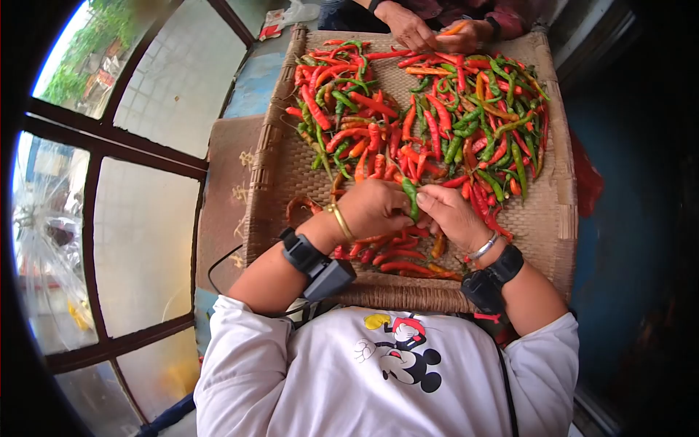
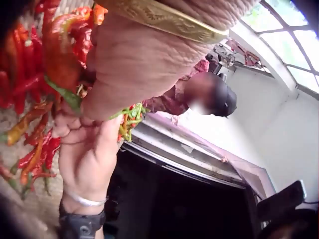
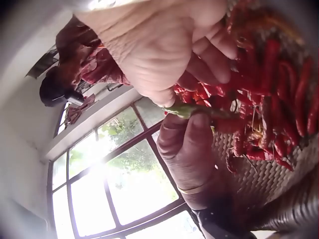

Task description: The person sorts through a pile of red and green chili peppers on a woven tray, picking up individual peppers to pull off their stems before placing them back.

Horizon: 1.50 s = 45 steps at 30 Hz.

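Note:
A green chili pepper [image 1: 411, 199] is held between both hands, over the middle of a woven tray [image 1: 550, 240]. The left hand [image 1: 373, 210] pinches it between thumb and fingers, seen clearly in the right wrist view, where the pepper [image 3: 182, 110] points sideways. At the pepper's other side, the right hand [image 1: 459, 217] grips with thumb and fingertips, its other fingers loosely bent. Red chili peppers [image 1: 400, 255] lie just below the hands. Beyond them spreads a pile of mixed red and green peppers [image 1: 466, 124].
Across the tray, another person's hands [image 1: 408, 28] hold an orange pepper [image 1: 455, 29]. A framed window [image 1: 145, 204] runs along the left. The tray has a raised woven rim [image 1: 266, 160], and a brown board [image 1: 226, 197] lies beside it.

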### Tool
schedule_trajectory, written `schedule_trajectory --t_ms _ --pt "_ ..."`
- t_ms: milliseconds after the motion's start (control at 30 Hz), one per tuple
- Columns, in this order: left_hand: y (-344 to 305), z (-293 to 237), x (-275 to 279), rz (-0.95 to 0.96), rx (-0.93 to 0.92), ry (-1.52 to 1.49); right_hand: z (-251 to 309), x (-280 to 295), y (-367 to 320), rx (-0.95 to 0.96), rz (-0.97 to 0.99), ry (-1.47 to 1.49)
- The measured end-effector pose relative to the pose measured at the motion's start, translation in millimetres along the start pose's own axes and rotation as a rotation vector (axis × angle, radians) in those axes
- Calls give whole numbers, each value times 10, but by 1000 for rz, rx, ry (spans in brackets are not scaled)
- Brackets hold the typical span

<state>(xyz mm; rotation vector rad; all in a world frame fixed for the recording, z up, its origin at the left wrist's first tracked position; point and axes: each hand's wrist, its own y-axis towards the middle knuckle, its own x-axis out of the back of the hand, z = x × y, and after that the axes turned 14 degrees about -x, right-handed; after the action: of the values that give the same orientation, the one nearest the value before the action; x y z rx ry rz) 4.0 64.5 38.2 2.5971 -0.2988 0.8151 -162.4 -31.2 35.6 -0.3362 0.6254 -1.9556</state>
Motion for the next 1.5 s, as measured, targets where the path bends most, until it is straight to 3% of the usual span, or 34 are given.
schedule_trajectory --t_ms 100,267,333,367,433,567,633,700,833,900,933,1067,1200,1367,1433,1500 --pt "-40 32 -39 21 8 41 -44 -11 55 -32 60 67" --pt "-51 87 -34 20 -16 32 -45 22 80 26 -17 -30" --pt "-43 71 26 -144 252 -239 78 13 10 -11 -49 19" --pt "-50 96 38 -144 246 -241 81 25 5 -11 -55 16" --pt "-59 133 62 -417 421 -547 77 51 -8 57 -52 26" --pt "-27 126 40 -553 530 -823 80 13 -14 25 47 -26" --pt "-14 140 8 -534 520 -889 15 -63 14 85 108 128" --pt "-29 135 3 -579 533 -991 1 -49 4 -11 109 91" --pt "10 92 -17 -656 488 -1122 -34 -24 37 10 105 112" --pt "-8 140 -17 -676 453 -1120 -17 -18 29 69 136 363" --pt "-10 173 -18 -658 462 -1056 59 31 -37 -22 187 423" --pt "-55 252 -62 -554 430 -837 148 137 -61 -8 206 511" --pt "-42 248 -126 -396 509 -772 138 357 -15 88 65 562" --pt "-63 329 -165 -414 525 -750 362 777 -71 273 -239 740" --pt "-56 326 -165 -421 552 -741 321 1023 -76 377 -387 651" --pt "-62 358 -182 -403 547 -715 352 1106 -124 401 -723 599"
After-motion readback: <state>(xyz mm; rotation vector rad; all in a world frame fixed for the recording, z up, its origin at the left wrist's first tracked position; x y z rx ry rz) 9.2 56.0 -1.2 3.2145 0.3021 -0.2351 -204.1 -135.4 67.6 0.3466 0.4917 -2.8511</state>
